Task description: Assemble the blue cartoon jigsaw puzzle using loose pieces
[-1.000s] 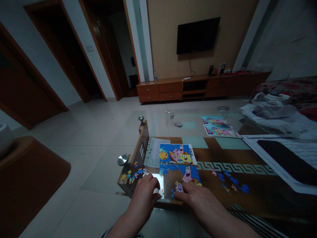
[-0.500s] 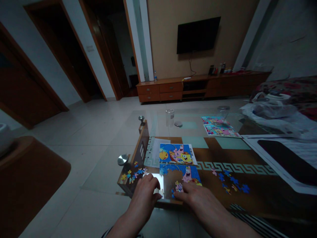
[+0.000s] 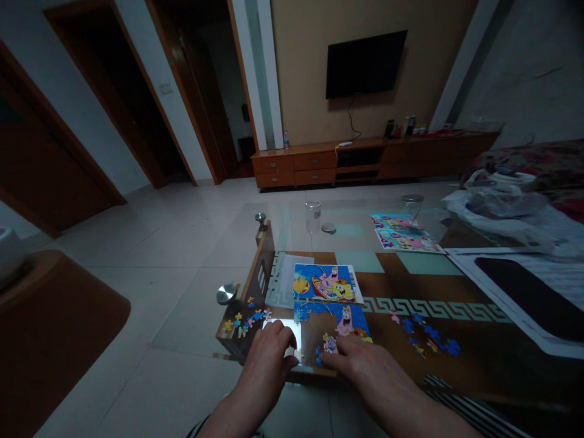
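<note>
Left hand (image 3: 267, 368) curled over a pale jigsaw piece (image 3: 298, 354) (gripping it? I cannot tell); my right hand (image 3: 360, 365) lies open — beside loose pieces (image 3: 328, 344) on the half-built puzzle (image 3: 337, 321), its picture card (image 3: 325, 283) just beyond, within sight.

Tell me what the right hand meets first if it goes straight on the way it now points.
First come the loose jigsaw pieces on the part-built puzzle, directly ahead of the right hand. Depth is hard to judge here, so it may already be touching them.
</note>
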Available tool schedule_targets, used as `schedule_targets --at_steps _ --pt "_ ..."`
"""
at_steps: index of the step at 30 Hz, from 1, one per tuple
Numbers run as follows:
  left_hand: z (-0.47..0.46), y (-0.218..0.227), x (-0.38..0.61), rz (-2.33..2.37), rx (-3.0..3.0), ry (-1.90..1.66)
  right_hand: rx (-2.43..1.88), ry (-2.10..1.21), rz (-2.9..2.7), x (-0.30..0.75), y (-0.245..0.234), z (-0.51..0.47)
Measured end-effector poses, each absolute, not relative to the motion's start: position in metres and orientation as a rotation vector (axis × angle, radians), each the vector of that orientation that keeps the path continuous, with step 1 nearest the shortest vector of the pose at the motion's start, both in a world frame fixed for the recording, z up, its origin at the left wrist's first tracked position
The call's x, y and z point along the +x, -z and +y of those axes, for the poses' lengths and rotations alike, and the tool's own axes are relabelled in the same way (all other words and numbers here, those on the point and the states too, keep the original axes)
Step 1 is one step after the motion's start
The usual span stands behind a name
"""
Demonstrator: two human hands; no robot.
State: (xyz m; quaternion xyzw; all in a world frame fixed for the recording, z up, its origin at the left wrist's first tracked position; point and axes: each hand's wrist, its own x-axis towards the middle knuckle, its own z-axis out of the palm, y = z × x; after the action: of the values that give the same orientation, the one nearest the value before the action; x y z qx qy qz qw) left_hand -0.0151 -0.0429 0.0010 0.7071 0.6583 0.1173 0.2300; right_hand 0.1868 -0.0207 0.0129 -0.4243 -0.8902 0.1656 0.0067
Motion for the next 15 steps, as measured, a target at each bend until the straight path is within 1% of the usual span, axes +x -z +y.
schedule_targets --at_steps 5,15 --pt "-0.043 0.001 -0.015 1.818 1.941 -0.318 -1.331 -0.534 -2.777 0.186 -0.015 -0.02" --pt "-0.042 0.004 -0.016 1.804 1.931 -0.295 -1.243 -0.389 -2.763 0.189 -0.005 -0.019"
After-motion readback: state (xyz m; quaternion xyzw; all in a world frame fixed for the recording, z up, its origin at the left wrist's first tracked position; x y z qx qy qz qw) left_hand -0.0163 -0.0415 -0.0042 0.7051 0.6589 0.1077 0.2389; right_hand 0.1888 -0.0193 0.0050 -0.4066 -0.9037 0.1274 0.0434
